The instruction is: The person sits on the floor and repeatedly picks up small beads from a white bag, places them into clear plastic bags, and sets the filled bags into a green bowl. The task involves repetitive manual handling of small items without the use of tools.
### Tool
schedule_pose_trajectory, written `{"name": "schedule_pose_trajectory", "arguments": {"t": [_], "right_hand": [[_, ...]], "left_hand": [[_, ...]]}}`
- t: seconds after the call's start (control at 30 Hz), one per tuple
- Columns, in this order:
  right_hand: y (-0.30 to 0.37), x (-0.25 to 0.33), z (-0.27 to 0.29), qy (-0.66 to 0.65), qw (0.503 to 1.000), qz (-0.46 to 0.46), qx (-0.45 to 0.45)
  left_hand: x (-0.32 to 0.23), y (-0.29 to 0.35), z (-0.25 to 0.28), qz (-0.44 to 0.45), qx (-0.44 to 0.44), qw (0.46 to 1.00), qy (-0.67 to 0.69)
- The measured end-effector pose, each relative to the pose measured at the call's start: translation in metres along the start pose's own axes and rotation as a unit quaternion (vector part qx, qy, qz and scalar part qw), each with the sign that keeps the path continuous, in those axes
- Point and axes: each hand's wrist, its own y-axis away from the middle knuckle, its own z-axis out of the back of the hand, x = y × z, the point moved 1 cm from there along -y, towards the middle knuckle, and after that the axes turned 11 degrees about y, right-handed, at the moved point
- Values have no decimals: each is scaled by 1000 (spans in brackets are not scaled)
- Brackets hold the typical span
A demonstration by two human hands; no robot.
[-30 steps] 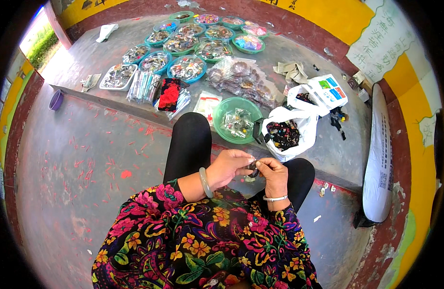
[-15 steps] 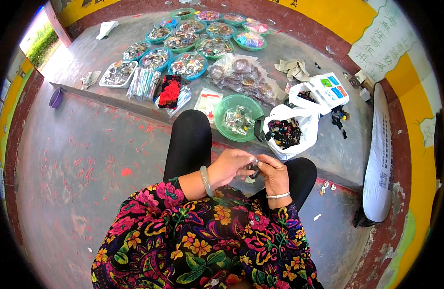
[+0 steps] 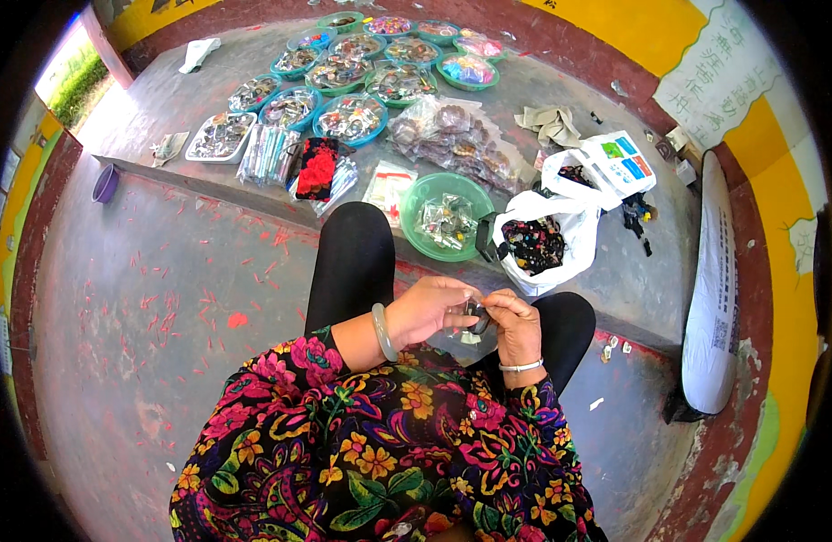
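While the two hands are meeting over the lap, a small dark piece [image 3: 478, 316] is sitting pinched between them, right around the middle of the frame and slightly toward 5 o'clock; it's too tiny to tell exactly what it is. The left hand [image 3: 430, 309] is closing its fingertips on it from the 9 o'clock side, a pale green bangle [image 3: 382, 332] riding on that wrist. The right hand [image 3: 517, 327] is gripping the same piece from the 3 o'clock side, thumb and fingers curled in, a thin silver bracelet [image 3: 523, 366] on its wrist. Under the hands something clear and plasticky is lying on the lap, can't make out more.

Heading out toward 12 o'clock, a green bowl [image 3: 418, 191] of little packets is resting on the concrete ledge [image 3: 615, 271] just past the knees in black trousers. Just beside it at 1 o'clock, an open white plastic bag [image 3: 579, 248] is holding a pile of dark small bits. Further at 1 o'clock a white box with coloured squares [image 3: 622, 163] is lying on the ledge. Up at 11 to 12 o'clock a whole bunch of teal and green trays [image 3: 348, 122] full of mixed trinkets is spreading out, with a red item in a dark packet [image 3: 317, 168] near them. Way off at 3 o'clock, a long white sack [image 3: 712, 298] is lying along the wall.
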Motion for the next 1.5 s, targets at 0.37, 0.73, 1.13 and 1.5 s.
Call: {"name": "schedule_pose_trajectory", "arguments": {"t": [0.37, 0.73, 1.13, 1.5], "right_hand": [[0, 1, -2, 27, 999, 3, -18], [-1, -3, -1, 33, 999, -14, -20], [-3, -11, 7, -61, 995, -84, -2], [-5, -19, 11, -120, 985, -126, 1]], "left_hand": [[-4, 2, -4, 5, 34, 999, 27], [3, -1, 1, -18, -13, 1000, -19], [1, -2, 4, -12, 24, 999, 18], [2, -3, 2, -14, 29, 999, 0]]}}
